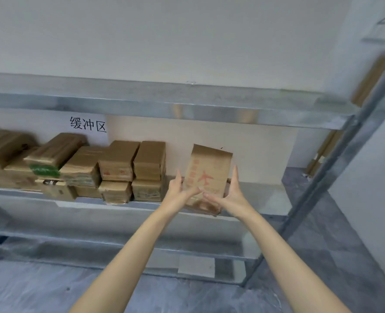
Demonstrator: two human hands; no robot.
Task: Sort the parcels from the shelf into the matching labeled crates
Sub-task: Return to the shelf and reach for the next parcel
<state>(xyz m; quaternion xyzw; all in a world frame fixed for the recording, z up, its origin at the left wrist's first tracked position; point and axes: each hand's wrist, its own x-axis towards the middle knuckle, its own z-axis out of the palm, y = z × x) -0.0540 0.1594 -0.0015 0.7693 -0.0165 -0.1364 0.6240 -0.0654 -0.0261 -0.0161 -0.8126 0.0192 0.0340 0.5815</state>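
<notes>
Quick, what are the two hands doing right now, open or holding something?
Left hand: holds the left side of the brown parcel, thumb across its front.
Right hand: holds the same parcel's right side, thumb across its front.

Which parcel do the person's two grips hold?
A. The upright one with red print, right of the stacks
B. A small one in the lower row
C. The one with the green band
A: the left grip and the right grip hold the red-printed parcel by its sides, right of the stacked parcels.
</notes>
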